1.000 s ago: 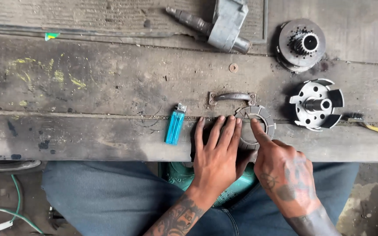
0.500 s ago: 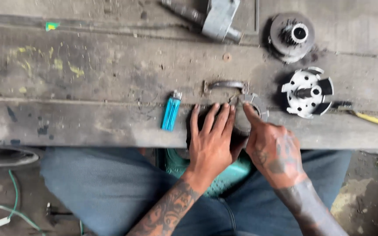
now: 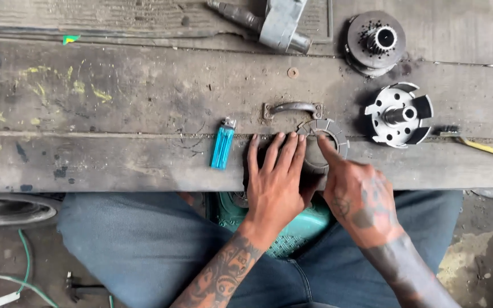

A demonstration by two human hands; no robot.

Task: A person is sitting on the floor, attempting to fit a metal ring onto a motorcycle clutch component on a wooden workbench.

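Left hand (image 3: 278, 182) flat on the table (image 3: 132, 91), fingers touching the friction ring (image 3: 323, 145); right hand (image 3: 360, 199) pokes it, blue lighter (image 3: 222, 147) just left of the ring.

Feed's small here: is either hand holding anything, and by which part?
Nothing is lifted. The left hand lies flat on the ring-shaped plate on the bench; the right hand's index finger touches its inner rim.

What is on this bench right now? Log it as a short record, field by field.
surface: worn wooden bench
left hand: flat, fingers spread, beside the ring
right hand: index finger pressing on the ring
ring: grey segmented friction ring at the bench's front plank
left of hands: blue lighter
behind the ring: small metal handle
right side: slotted hub, toothed hub
top centre: grey metal part
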